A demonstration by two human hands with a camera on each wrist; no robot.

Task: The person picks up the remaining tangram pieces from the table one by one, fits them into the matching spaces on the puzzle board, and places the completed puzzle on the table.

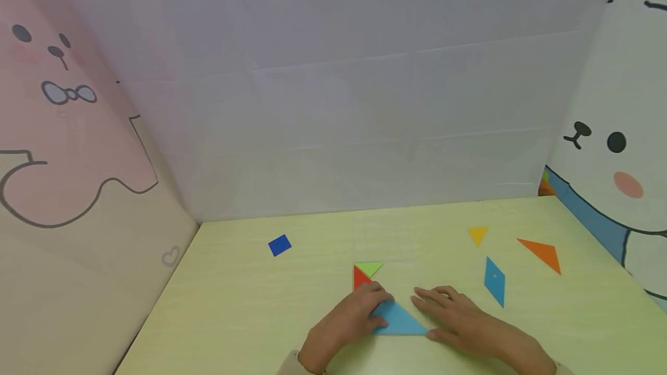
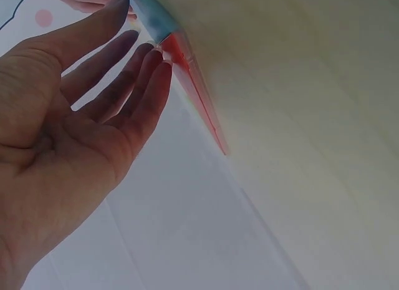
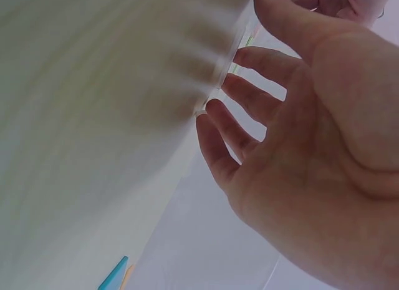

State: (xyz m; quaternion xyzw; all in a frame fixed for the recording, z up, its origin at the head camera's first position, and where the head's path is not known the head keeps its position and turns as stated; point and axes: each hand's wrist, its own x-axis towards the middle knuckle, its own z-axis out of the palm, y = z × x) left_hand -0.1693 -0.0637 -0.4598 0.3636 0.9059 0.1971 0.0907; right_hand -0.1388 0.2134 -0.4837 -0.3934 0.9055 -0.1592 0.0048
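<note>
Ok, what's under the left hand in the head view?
The left hand covers part of the light blue triangle and part of the red triangle; both show past it. Where their covered edges run, and anything else beneath, cannot be seen there.

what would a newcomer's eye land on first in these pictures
Probably the big pink cartoon animal at the head view's left and the white cartoon face at its right. Then, on the pale table, the light blue triangle, with the left hand on its left part and the right hand by its right tip.
</note>
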